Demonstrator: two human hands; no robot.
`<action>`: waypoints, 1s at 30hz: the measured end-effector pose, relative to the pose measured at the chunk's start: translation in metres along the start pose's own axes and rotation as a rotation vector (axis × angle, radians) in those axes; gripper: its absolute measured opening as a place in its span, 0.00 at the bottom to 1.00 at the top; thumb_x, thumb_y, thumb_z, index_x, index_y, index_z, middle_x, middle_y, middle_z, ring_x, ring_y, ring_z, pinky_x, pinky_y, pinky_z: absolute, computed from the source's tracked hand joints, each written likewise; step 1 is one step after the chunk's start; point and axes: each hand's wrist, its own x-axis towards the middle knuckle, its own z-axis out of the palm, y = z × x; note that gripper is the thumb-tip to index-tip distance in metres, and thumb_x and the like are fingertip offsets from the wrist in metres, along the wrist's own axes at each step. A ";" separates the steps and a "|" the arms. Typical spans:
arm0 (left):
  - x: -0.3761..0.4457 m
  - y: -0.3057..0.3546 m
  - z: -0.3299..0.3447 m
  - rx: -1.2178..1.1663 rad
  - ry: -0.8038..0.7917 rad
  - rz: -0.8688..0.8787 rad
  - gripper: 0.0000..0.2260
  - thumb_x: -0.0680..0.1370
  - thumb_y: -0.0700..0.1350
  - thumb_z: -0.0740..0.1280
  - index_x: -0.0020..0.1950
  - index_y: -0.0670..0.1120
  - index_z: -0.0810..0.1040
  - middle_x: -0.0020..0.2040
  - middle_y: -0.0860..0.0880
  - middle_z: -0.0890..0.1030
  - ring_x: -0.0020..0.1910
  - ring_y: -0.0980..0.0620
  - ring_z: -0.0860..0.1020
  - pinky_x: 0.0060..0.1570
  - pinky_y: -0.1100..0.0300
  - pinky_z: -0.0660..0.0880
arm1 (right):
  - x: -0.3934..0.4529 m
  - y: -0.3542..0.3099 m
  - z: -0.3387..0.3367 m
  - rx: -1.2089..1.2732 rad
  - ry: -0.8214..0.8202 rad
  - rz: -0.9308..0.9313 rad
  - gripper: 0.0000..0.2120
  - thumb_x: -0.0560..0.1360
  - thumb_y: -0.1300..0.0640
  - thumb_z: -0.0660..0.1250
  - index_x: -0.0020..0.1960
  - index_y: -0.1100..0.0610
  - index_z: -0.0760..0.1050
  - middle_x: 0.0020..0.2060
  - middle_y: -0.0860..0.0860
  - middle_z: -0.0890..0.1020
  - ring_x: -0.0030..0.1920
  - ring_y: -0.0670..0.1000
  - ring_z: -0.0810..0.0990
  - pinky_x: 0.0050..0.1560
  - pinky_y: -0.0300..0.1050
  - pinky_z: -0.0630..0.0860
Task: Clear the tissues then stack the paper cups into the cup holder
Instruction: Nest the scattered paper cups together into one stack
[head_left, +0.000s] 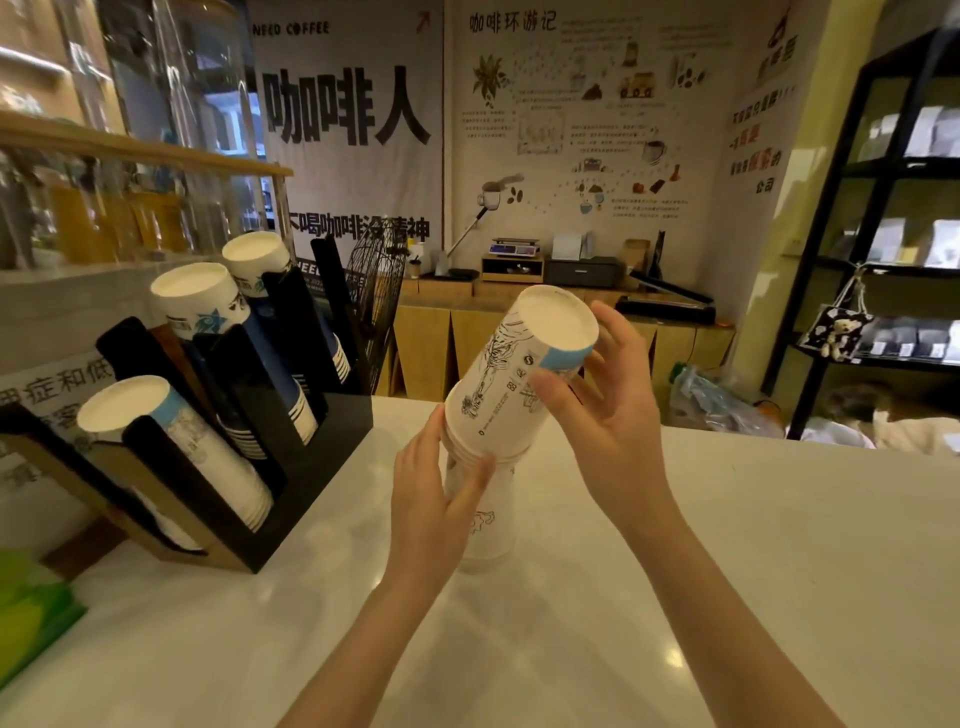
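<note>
At the centre of the frame, the right hand (605, 410) grips an upturned paper cup (519, 379) (tilted) atop a stack (480, 519) that the left hand (434, 499) clasps; the cup holder (291, 457) sits left.

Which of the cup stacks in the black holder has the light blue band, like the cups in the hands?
The front stack, nearest the camera: white cups with a light blue band. The two stacks behind it are dark blue.

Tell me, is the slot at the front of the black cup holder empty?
No, the front slot of the cup holder already holds a stack of white cups, bottoms up.
</note>
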 end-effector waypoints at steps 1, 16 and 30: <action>0.001 -0.004 0.000 0.010 -0.008 -0.025 0.28 0.71 0.58 0.63 0.70 0.57 0.60 0.68 0.54 0.69 0.67 0.54 0.66 0.65 0.51 0.68 | 0.000 0.004 0.002 -0.002 -0.009 0.029 0.32 0.71 0.55 0.69 0.69 0.45 0.57 0.67 0.48 0.70 0.67 0.47 0.70 0.65 0.54 0.72; -0.012 -0.032 -0.003 0.180 -0.004 -0.088 0.27 0.69 0.61 0.64 0.65 0.54 0.65 0.56 0.52 0.75 0.56 0.52 0.73 0.49 0.58 0.73 | -0.009 0.052 0.018 -0.151 -0.221 0.172 0.39 0.75 0.57 0.64 0.65 0.32 0.40 0.63 0.33 0.62 0.61 0.33 0.66 0.46 0.17 0.67; -0.010 -0.053 -0.010 0.419 -0.264 -0.143 0.33 0.68 0.68 0.58 0.70 0.59 0.56 0.57 0.51 0.77 0.52 0.50 0.76 0.48 0.52 0.77 | -0.020 0.069 0.022 -0.362 -0.281 0.293 0.44 0.69 0.54 0.72 0.73 0.41 0.46 0.69 0.49 0.67 0.64 0.50 0.72 0.57 0.54 0.78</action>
